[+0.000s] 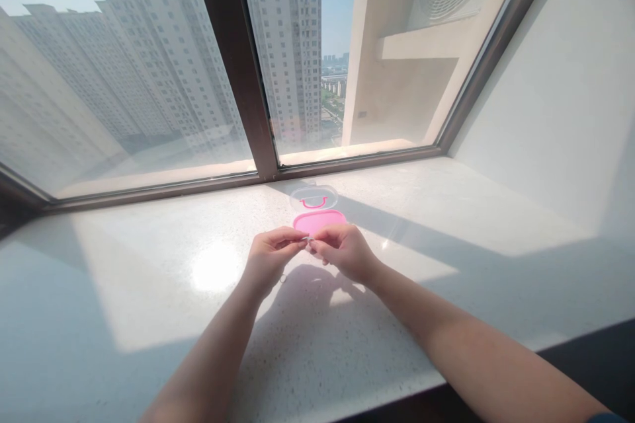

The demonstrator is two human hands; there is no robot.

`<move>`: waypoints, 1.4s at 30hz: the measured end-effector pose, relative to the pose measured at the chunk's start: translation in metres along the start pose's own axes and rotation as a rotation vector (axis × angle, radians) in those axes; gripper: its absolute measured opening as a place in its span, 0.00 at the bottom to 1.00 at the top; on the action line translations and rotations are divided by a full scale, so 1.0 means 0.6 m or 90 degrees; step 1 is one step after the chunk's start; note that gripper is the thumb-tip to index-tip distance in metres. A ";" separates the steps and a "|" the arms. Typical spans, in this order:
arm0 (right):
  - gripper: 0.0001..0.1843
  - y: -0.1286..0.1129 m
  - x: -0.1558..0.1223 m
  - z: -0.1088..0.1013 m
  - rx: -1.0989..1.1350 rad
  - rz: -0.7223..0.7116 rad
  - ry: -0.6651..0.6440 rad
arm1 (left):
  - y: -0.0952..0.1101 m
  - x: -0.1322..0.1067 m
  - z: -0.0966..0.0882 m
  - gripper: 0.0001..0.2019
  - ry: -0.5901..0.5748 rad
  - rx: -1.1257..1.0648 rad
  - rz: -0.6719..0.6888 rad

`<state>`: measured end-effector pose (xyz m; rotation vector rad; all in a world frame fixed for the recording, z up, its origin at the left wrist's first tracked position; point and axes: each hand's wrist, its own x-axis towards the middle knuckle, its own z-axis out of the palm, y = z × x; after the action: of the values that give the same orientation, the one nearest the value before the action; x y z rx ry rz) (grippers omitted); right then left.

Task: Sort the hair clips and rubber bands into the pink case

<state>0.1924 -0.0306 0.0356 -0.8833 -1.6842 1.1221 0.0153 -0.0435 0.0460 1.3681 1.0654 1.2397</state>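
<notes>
A small pink case (318,219) lies open on the white stone window sill (149,291), its clear lid (314,197) with a pink handle tipped back toward the window. Just in front of the case my left hand (272,258) and my right hand (341,250) meet fingertip to fingertip. Both hands are pinched on a tiny object between them that is too small to name. A small ring-like thing (282,278) shows under my left hand.
The window glass and its dark frame (258,145) stand right behind the case. A white wall (555,112) closes the sill on the right. The sill's front edge (377,403) runs under my forearms.
</notes>
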 end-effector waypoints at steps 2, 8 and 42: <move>0.09 -0.001 0.000 0.000 0.017 0.000 0.014 | -0.001 0.001 0.001 0.05 0.005 0.010 0.014; 0.08 -0.007 -0.001 0.000 0.045 -0.001 0.034 | 0.004 0.000 0.007 0.06 0.028 0.029 0.014; 0.13 -0.009 0.007 -0.002 0.144 0.131 0.141 | 0.014 -0.004 -0.009 0.13 0.075 0.067 -0.029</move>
<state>0.1914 -0.0283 0.0424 -1.0112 -1.2800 1.2735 0.0096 -0.0463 0.0542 1.3556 1.2533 1.2573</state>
